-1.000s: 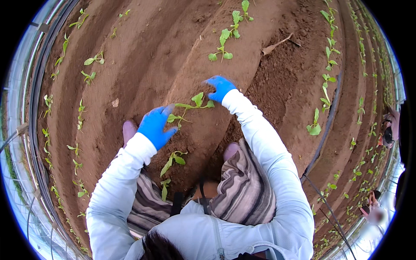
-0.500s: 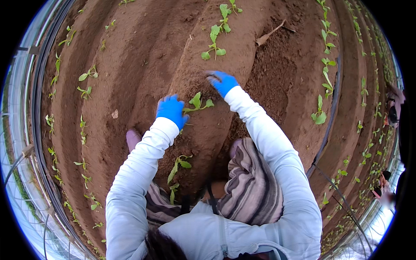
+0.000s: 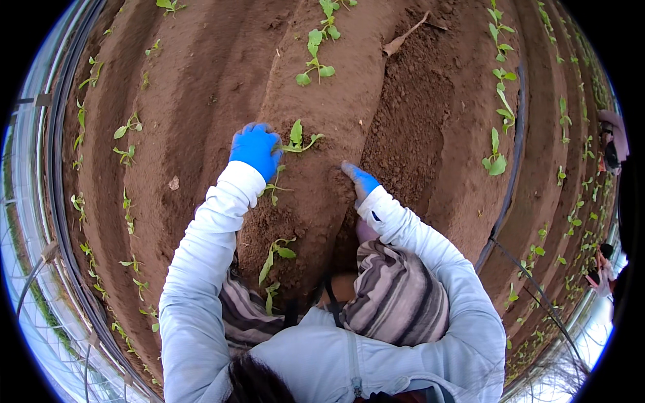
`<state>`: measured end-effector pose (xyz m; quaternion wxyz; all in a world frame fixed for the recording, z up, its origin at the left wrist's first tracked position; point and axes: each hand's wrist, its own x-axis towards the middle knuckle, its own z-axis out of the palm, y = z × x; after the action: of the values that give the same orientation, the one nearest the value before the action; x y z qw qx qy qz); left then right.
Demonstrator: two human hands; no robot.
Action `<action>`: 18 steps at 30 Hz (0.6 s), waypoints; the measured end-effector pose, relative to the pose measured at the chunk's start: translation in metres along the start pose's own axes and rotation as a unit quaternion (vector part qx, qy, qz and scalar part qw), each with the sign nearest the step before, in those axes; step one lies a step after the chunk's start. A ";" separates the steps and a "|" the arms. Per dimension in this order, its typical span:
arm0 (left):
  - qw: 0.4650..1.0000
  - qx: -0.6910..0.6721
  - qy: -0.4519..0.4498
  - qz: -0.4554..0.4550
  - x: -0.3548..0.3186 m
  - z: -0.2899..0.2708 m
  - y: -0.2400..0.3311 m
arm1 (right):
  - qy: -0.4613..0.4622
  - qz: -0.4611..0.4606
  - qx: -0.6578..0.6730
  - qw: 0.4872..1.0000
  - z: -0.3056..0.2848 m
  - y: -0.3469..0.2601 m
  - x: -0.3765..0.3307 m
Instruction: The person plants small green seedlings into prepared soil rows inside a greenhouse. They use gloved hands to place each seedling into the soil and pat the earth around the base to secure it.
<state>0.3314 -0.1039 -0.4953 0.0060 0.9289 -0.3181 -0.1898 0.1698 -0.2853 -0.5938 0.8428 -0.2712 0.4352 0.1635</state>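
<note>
My left hand [image 3: 256, 152], in a blue glove, is down at the left side of the raised soil bed with its fingers curled. Just right of its fingertips stands a young leafy seedling [image 3: 296, 138]. Another seedling [image 3: 274, 190] shows directly below this hand; whether the fingers grip its stem is hidden. My right hand [image 3: 361, 181], its blue glove dirty with soil, rests against the right slope of the bed [image 3: 322, 201] with the fingers stretched out and holding nothing. Closer to my knees, more seedlings [image 3: 272, 260] lie or stand on the loose soil.
Further along the bed grows a row of seedlings [image 3: 314, 60]. A dry root-like piece [image 3: 396, 44] lies in the furrow at the right. Planted rows run on both sides, with a dark hose [image 3: 516, 161] at right. Other people [image 3: 613, 141] are at the right rim.
My right hand has come back toward me and down onto the bed's right side. My left hand has shifted slightly forward and left, uncovering the seedling below it. The whole view has shifted slightly.
</note>
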 end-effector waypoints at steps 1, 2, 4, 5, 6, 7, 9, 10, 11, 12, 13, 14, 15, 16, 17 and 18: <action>1.000 0.003 -0.005 0.005 0.003 -0.002 0.000 | -0.003 0.017 0.016 1.000 0.013 -0.004 -0.009; 1.000 0.006 -0.010 0.010 0.006 -0.004 0.000 | -0.007 0.034 0.032 0.999 0.021 -0.005 -0.012; 1.000 0.007 -0.017 0.020 0.010 -0.010 0.001 | -0.037 -0.001 0.037 0.999 0.021 0.004 0.004; 0.999 0.005 -0.020 0.025 0.012 -0.013 0.003 | -0.053 -0.026 0.032 0.998 0.028 0.004 0.006; 0.999 0.003 -0.022 0.030 0.015 -0.016 0.004 | -0.070 -0.050 0.027 0.996 0.034 0.004 0.007; 0.999 0.010 -0.028 0.031 0.016 -0.019 0.005 | -0.084 -0.036 0.024 0.996 0.042 0.002 0.006; 0.998 0.023 -0.041 0.031 0.020 -0.024 0.008 | -0.077 -0.036 0.000 0.996 0.055 0.000 0.006; 0.998 0.032 -0.051 0.036 0.023 -0.027 0.009 | -0.073 -0.037 -0.012 0.997 0.058 0.000 0.006; 0.997 0.040 -0.060 0.042 0.026 -0.030 0.011 | -0.075 -0.032 -0.014 0.997 0.056 0.001 0.008; 0.995 0.049 -0.070 0.047 0.030 -0.031 0.013 | -0.076 -0.027 -0.016 0.997 0.053 0.004 0.011; 0.994 0.057 -0.076 0.050 0.032 -0.033 0.013 | -0.081 -0.020 -0.019 0.996 0.053 0.005 0.013; 0.993 0.066 -0.083 0.050 0.033 -0.033 0.011 | -0.065 -0.005 -0.049 0.997 0.061 0.000 0.004; 0.992 0.074 -0.091 0.051 0.033 -0.033 0.009 | -0.050 0.011 -0.079 0.996 0.068 -0.007 -0.007; 0.992 0.074 -0.093 0.052 0.035 -0.035 0.011 | -0.031 0.023 -0.106 0.994 0.070 -0.013 -0.016; 0.991 0.074 -0.094 0.053 0.037 -0.037 0.013 | -0.014 -0.064 -0.233 0.970 0.061 -0.008 -0.012; 0.991 0.074 -0.096 0.054 0.038 -0.038 0.014 | 0.003 -0.148 -0.353 0.924 0.046 0.002 -0.004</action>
<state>0.3639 -0.1421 -0.4719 -0.0827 0.8856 -0.3802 -0.2535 0.1962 -0.2561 -0.5695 0.7058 -0.6132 0.3064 0.1791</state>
